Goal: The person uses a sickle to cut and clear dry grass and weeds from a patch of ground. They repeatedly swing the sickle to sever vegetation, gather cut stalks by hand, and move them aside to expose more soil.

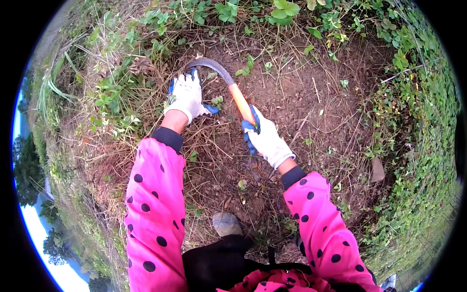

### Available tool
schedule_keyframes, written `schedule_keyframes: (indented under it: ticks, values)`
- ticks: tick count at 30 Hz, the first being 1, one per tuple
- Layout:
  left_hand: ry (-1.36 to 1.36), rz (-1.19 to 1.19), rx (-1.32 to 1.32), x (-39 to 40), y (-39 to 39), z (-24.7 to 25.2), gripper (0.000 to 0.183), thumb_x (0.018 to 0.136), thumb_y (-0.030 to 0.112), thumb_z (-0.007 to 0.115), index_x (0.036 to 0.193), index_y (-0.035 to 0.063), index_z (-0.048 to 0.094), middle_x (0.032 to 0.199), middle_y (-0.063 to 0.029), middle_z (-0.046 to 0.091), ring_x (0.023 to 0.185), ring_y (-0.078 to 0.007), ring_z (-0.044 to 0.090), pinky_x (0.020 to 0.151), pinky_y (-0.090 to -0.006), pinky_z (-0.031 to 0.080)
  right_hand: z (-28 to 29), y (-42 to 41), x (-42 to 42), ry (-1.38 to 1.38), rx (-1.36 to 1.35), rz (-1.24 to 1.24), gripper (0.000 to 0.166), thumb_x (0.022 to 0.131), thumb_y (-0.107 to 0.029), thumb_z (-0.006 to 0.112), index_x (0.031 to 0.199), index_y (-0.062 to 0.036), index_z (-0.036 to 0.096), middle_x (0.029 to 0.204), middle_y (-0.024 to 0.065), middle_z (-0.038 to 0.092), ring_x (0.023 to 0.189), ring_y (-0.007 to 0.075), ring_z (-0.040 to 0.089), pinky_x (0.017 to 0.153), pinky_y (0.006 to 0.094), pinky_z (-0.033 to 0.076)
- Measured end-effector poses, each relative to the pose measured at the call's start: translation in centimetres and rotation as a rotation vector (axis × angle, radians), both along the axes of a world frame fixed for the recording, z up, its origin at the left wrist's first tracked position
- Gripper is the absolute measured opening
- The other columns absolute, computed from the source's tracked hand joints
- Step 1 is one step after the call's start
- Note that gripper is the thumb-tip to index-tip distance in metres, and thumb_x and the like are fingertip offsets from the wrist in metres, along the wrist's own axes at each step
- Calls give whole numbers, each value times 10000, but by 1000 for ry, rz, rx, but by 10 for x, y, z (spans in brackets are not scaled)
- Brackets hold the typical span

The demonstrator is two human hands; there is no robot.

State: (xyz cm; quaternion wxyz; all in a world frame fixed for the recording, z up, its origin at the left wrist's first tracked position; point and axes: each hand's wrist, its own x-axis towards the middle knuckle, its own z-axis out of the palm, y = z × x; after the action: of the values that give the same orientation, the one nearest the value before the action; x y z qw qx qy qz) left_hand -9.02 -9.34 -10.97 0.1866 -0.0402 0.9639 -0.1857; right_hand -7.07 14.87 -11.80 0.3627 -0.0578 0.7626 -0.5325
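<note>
My right hand (266,137), in a white glove with blue coating, grips the orange handle of a sickle (241,102). The sickle's curved metal blade reaches up and to the left, its tip end just beyond the fingers of my left hand (188,93). That hand wears a matching glove and rests palm down over dry stems and weeds at the left, its thumb spread to the right. Whether its fingers hold any stems is hidden beneath the glove. Bare brown soil (288,98) with scattered stalks and small green sprouts lies around the blade and handle.
Cut, dry stems (109,149) are heaped at the left. Leafy green plants (226,11) grow along the far edge, and dense vines (427,120) cover the right side. My shoe (227,223) stands on the soil below. A flat brown piece (377,169) lies near the vines.
</note>
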Motion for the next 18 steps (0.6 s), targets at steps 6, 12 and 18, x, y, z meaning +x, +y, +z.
schedule_keyframes:
  ticks: [6,12,18]
  values:
    - [50,-58,242,14,-30,27,557,642,491,749,931,33,621,890,-147,632,844,-321,624,834,-392,460,14,129,41,78,430,202,670,829,-154,585,1435,-83,306,1169,253,582,1059,411,591,928,400,462]
    - [159,-159,180,44,-39,32,358,733,381,707,870,67,604,876,-124,620,887,-297,601,814,-391,452,19,147,41,17,159,105,657,827,-110,577,1434,-88,327,1019,210,647,913,350,651,810,398,501]
    - [131,-114,245,39,-52,35,402,682,380,733,883,53,612,858,-133,614,887,-317,597,861,-413,454,26,-46,-48,441,138,244,530,898,-249,529,1363,-40,384,885,268,622,783,426,612,697,481,471]
